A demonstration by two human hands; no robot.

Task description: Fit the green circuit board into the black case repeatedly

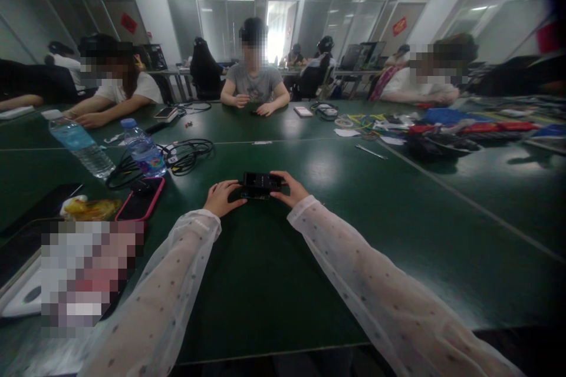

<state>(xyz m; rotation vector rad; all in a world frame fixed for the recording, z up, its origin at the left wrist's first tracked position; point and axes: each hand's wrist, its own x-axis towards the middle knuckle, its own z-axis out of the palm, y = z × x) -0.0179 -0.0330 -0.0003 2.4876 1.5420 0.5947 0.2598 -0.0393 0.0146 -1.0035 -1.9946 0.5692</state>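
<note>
1. the left hand [222, 198] is at the left end of a small black case [262, 180]; its fingers are half curled, with the thumb set apart below and the case's end between them.
2. the right hand [290, 188] pinches the case's right end, thumb in front and below, index finger along the upper edge, the two only as far apart as the case is thick.
3. the case is between both hands, over the middle of a green table [265, 300], its long side running left to right. a thin dark piece [255, 195] shows just under its near edge; whether the two are joined i cannot tell.
4. both forearms wear sheer white sleeves [375, 271] with dark dots.
5. to the left, a pink-edged phone [152, 200] lies near a yellow wrapper [101, 209]. beyond the phone are a blue-capped bottle [141, 147], a white-capped bottle [79, 141] and coiled black cables [194, 150].
6. to the right, beyond a thin pale strip [371, 152], is a heap of cables and red and blue things [477, 128].
7. across the table sits a person in a grey shirt [254, 83], hands on the tabletop.
</note>
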